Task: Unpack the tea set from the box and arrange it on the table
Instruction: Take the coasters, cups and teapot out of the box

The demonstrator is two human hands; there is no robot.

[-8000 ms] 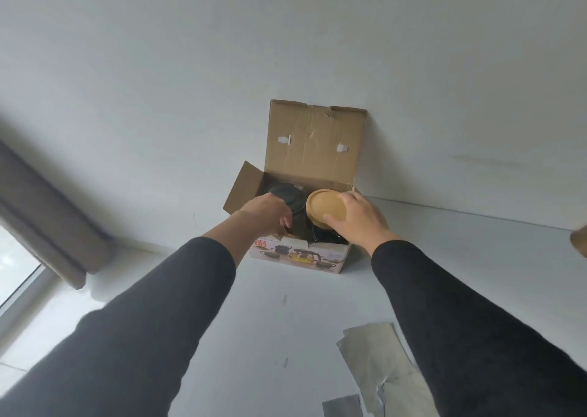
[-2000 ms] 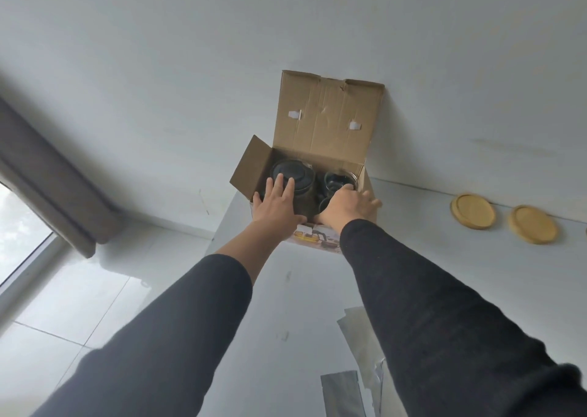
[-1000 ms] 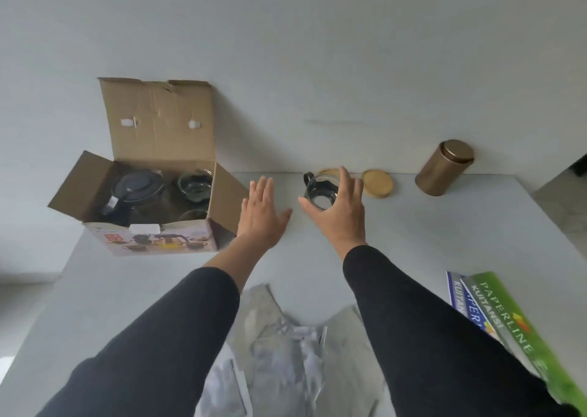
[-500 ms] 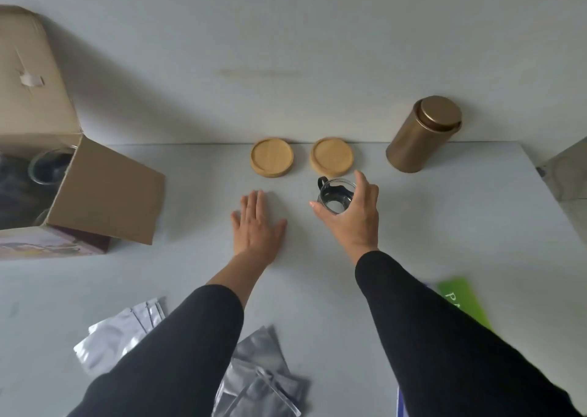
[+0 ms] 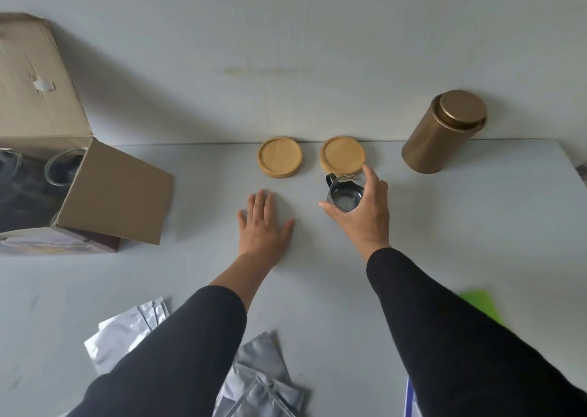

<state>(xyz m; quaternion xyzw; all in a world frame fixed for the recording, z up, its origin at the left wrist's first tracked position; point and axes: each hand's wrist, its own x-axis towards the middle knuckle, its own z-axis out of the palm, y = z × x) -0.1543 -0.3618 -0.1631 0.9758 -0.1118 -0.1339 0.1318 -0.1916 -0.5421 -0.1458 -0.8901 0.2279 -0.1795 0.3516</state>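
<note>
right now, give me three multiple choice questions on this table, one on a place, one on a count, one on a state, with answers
1. Where does the gold metal cylindrical tin stand?
A. inside the open cardboard box
B. at the back of the table, right of the coasters
C. on the silver foil pouches

2. How many round wooden coasters lie on the grey table?
A. one
B. two
C. four

3. What is the right hand doing?
A. gripping the clear glass cup with a black handle
B. resting flat on the table
C. lifting the tin's lid

Answers: 1 B, the tin stands by the wall beyond the right coaster. 2 B, the left coaster and the right one show. 3 A, its fingers wrap the cup, while the left hand lies flat.
</note>
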